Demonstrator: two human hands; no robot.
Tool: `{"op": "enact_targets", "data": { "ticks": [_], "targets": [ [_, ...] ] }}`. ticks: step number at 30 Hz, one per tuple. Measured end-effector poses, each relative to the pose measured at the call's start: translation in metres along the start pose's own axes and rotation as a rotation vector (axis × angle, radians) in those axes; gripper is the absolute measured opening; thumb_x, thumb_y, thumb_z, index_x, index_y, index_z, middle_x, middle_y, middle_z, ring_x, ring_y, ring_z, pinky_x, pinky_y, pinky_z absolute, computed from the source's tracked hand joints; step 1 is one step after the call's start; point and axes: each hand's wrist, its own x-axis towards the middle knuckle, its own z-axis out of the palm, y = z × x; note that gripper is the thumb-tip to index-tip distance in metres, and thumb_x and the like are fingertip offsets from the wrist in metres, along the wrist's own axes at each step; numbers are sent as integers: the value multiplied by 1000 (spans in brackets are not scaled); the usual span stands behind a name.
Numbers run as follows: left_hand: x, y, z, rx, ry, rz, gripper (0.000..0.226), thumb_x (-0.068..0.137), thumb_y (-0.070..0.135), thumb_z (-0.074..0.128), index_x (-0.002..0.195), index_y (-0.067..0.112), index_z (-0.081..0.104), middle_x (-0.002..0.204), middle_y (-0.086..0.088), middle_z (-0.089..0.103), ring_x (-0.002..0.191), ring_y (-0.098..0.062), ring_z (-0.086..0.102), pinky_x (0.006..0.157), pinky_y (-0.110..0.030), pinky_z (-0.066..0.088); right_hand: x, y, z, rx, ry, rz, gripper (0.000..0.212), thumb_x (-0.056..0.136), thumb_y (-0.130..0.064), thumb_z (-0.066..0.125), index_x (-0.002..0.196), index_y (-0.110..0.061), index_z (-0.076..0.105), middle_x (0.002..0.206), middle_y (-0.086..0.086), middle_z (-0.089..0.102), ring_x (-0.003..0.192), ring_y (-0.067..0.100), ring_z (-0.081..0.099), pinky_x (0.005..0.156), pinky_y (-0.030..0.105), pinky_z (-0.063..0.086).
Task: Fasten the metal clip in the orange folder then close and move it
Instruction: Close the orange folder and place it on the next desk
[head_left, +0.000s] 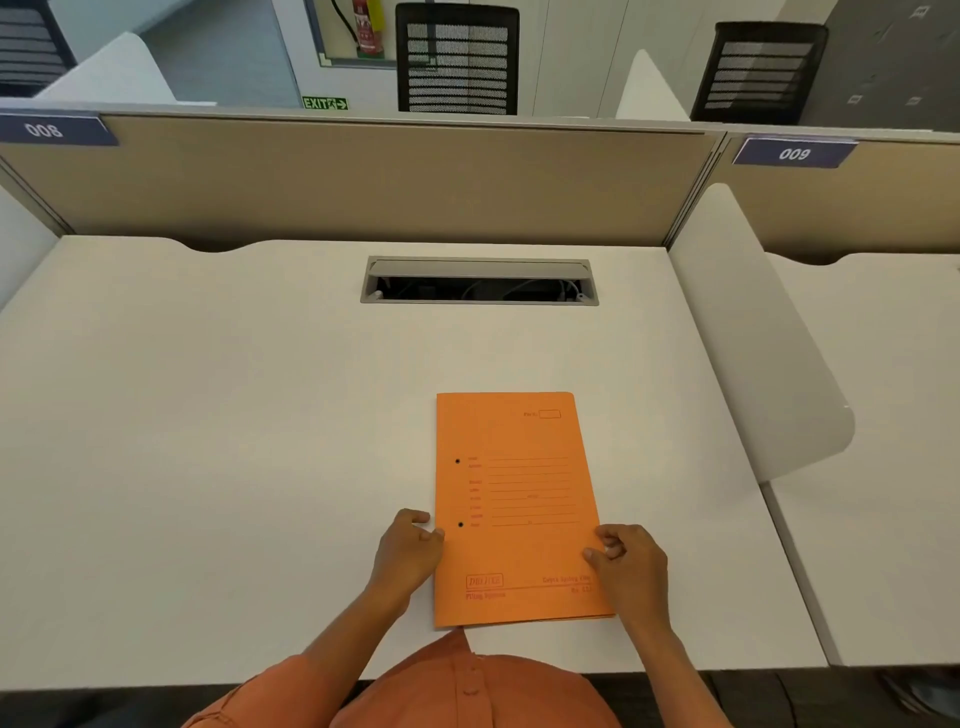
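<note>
The closed orange folder (519, 509) lies lengthwise away from me; my left hand (408, 551) touches its spine edge, my right hand (631, 561) pinches the opening edge.

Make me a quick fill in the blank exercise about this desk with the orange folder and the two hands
1. The orange folder lies ____ on the desk, cover up.
2. The left hand touches the folder's ____ edge.
3. The label on the partition behind the desk, at its left end, reads ____.
4. The chairs beyond the partition number ____.

Missing words: closed; left; 008; two
</note>
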Motion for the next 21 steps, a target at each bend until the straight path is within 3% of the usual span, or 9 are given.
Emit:
{"op": "enact_targets", "data": {
  "ticks": [10,16,21],
  "targets": [
    [-3,0,4,-130,-60,10,19,100,24,62,118,19,57,115,-3,68,103,-20,68,89,-43,61,-1,-1,-3,2,3,8,31,82,-14,89,110,-12,76,103,3,72,87,18,66,81,31,57],
    [-6,1,4,-179,-96,41,17,103,16,59,120,16,58,114,-5,68,99,-15,66,75,-30,56,-2,-1,-3,40,-17,35,32,82,-13,89,111,-11,75,104,3,71,89,20,66,83,34,59],
    [-11,3,3,-271,-145,43,24,105,14,55,129,17,55,119,-5,70,107,-21,70,78,-30,58,0,-2,-7,149,-30,109,37,86,-16,86,120,-14,71,107,1,71,93,17,66,82,28,55]
  ]
}}
